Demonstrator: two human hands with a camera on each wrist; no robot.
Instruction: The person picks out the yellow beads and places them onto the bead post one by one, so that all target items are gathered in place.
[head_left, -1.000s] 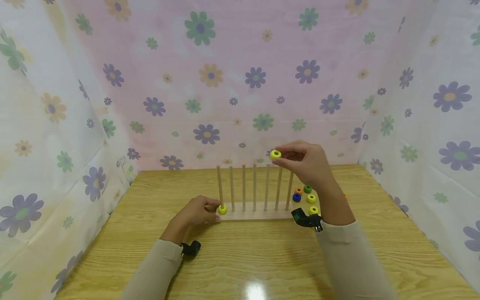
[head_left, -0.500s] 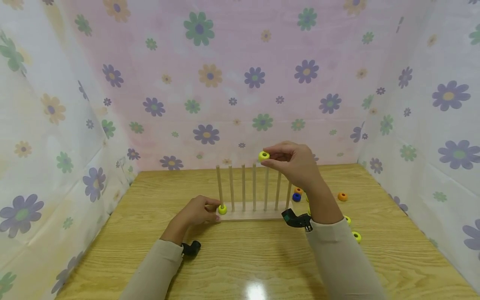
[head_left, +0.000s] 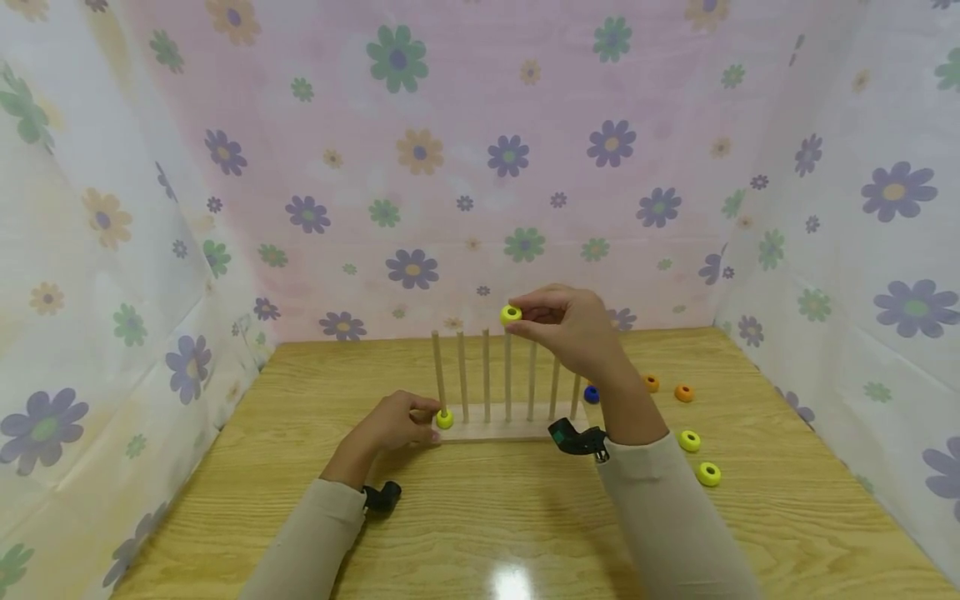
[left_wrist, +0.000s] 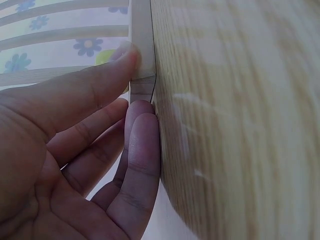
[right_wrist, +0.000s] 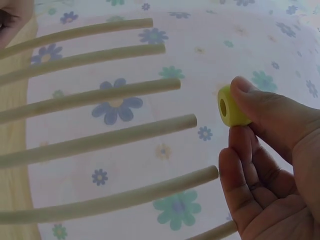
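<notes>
A wooden peg rack [head_left: 495, 427], a flat base with a row of upright pegs, stands on the table. At its left end my left hand [head_left: 393, 421] grips the base; in the left wrist view the thumb [left_wrist: 107, 75] lies against the wood and the fingers bend at its end. One yellow bead [head_left: 445, 419] sits at the bottom of the leftmost peg. My right hand [head_left: 573, 329] pinches another yellow bead [right_wrist: 229, 107] between thumb and fingertips, hole showing. In the head view this bead overlaps the top of a middle peg; the right wrist view shows it beyond the peg tips.
Right of the rack lie loose beads: a blue bead [head_left: 592, 394], orange beads [head_left: 684, 392] and yellow beads [head_left: 708, 474]. The right forearm covers part of that area. Flowered cloth [head_left: 465, 167] hangs behind and at both sides of the wooden table [head_left: 450, 517].
My right hand has moved left along the peg tops with the yellow bead, uncovering loose beads at the right and covering others. The left hand and the rack have stayed put.
</notes>
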